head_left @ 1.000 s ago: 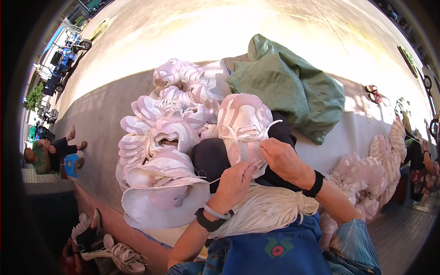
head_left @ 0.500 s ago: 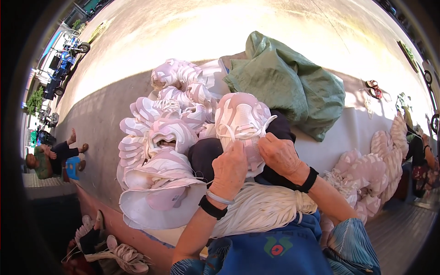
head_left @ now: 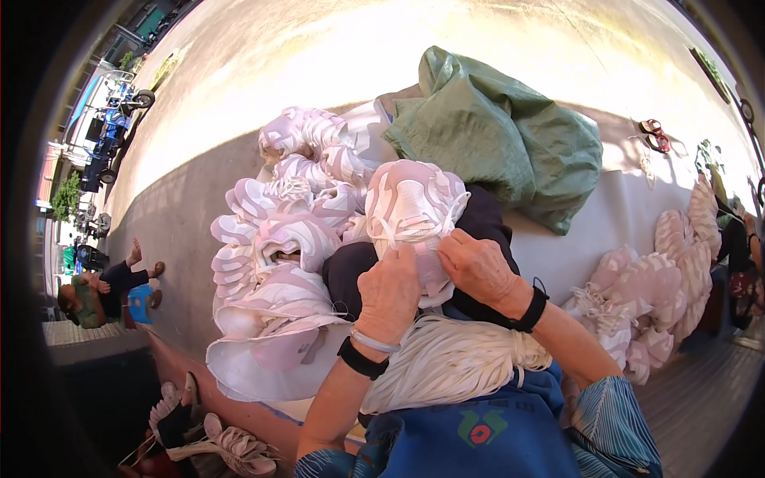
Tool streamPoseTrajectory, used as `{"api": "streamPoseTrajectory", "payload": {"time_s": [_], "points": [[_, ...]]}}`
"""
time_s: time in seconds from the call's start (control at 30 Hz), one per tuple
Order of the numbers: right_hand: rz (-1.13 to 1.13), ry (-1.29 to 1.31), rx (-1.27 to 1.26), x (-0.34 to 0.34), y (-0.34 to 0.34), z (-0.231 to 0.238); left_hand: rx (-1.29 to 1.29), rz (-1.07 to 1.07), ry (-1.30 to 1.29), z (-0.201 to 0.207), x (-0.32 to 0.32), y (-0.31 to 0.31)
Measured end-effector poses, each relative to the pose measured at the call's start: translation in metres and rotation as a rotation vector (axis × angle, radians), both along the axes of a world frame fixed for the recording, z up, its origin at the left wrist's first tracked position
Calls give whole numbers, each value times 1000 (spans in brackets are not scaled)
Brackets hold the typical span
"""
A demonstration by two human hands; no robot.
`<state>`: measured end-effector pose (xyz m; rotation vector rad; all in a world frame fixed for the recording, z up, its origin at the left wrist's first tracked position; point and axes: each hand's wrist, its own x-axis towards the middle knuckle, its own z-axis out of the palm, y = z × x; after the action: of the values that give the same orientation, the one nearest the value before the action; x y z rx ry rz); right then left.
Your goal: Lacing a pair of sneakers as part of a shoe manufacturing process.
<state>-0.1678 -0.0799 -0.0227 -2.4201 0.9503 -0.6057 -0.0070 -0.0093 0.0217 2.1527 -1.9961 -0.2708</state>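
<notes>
A pink and white sneaker upper (head_left: 414, 203) rests on my lap against a dark cloth (head_left: 355, 267). My left hand (head_left: 390, 291) grips its lower edge, fingers closed on the fabric and a white lace. Pressed against the same edge, my right hand (head_left: 478, 267) pinches the upper beside the left. A thick bundle of white laces (head_left: 446, 358) lies across my lap below both hands. Each wrist wears a black band.
A heap of pink and white uppers (head_left: 279, 239) lies to the left, another pile (head_left: 653, 303) to the right. A green sack (head_left: 502, 135) sits behind on a white sheet (head_left: 606, 223). A person sits on the ground far left (head_left: 103, 291). Sneakers (head_left: 231, 446) lie below left.
My left hand rose from the lace bundle up to the upper's lower edge and closed beside my right hand. The right hand stayed on the upper.
</notes>
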Motion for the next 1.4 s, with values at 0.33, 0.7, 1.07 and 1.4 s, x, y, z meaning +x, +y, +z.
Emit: {"api": "streamPoseTrajectory", "payload": {"time_s": [0.33,0.7,1.07,1.4], "points": [[0,-67,-70,2,3,-3,31,-23,-40,7,-1,-8],[-50,-88,36,3,5,-8,68,10,36,5,3,-11],[-28,-89,-45,2,6,-6,101,4,50,7,5,-15],[-41,-100,-29,1,7,-8,136,-31,-41,7,4,-23]]}}
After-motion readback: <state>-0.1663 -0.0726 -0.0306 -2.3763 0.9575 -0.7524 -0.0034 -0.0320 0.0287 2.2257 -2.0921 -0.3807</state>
